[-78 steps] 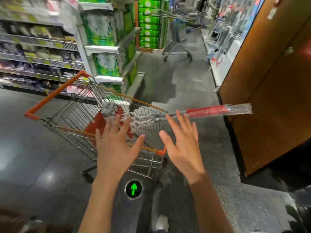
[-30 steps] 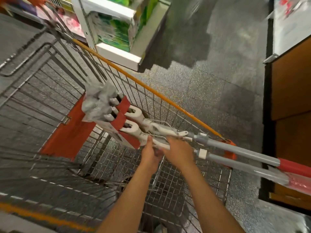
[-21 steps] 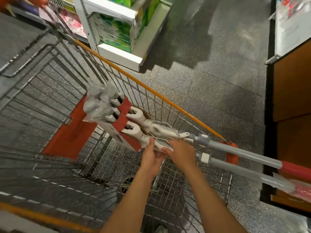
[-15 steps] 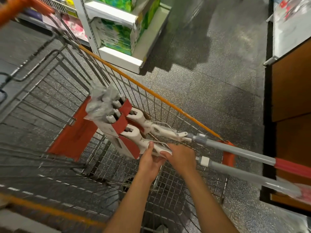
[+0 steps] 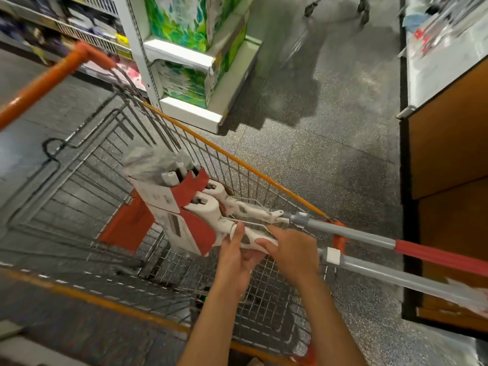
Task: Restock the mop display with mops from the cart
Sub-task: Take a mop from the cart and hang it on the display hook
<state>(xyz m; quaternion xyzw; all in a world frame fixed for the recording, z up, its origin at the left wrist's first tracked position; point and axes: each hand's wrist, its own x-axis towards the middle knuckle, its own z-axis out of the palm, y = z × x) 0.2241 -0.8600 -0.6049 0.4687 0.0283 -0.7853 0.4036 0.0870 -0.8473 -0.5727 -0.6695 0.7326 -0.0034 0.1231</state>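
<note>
In a shop aisle, over a wire cart [image 5: 184, 159], we are gripping the nearer mop [image 5: 258, 240] with our left hand [image 5: 237, 257] and right hand [image 5: 293, 249] together at its neck; lifting now, we are risking snagging the second mop [image 5: 343, 229] lying alongside.

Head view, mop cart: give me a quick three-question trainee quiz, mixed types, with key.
1. True or false: both hands grip the nearer mop.
2. Where do the mop handles stick out of the shopping cart? A) over its right rim B) over the orange push bar C) straight up
3. Fill in: the mop heads wear red and white ____ sleeves.

Key:
1. True: the left hand and right hand hold its white neck.
2. A
3. cardboard
</note>
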